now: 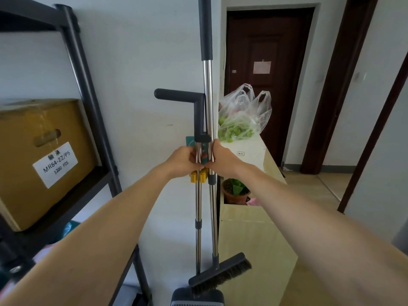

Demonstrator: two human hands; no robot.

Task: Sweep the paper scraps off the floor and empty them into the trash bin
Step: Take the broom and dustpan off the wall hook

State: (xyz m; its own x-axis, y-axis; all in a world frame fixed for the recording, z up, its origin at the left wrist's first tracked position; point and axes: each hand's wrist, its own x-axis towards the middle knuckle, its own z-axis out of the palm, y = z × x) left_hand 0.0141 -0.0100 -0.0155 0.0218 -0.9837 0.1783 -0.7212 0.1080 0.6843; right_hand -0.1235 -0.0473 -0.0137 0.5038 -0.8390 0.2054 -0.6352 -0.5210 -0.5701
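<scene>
A black shelf point(92, 120) carried a cardboard box point(37, 160) at its left. A pale cabinet point(254, 239) bore a bag of green fruit point(240, 124) at its far edge.

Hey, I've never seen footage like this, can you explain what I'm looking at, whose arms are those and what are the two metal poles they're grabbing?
This is a single picture from a wide-angle camera worn on a person's head, looking forward and down, so the two bare arms are the wearer's own. There is no robot. The left hand grips the thinner pole, which belongs to a long-handled dustpan with a sideways grip on top. The right hand grips the broom, whose dark brush head sits low near the dustpan. Both stand upright against the white wall, apparently clipped together. To the left is a metal shelf holding a cardboard box. To the right, a pale cabinet carries a plastic bag of green fruit. No paper scraps or trash bin are visible.
</scene>
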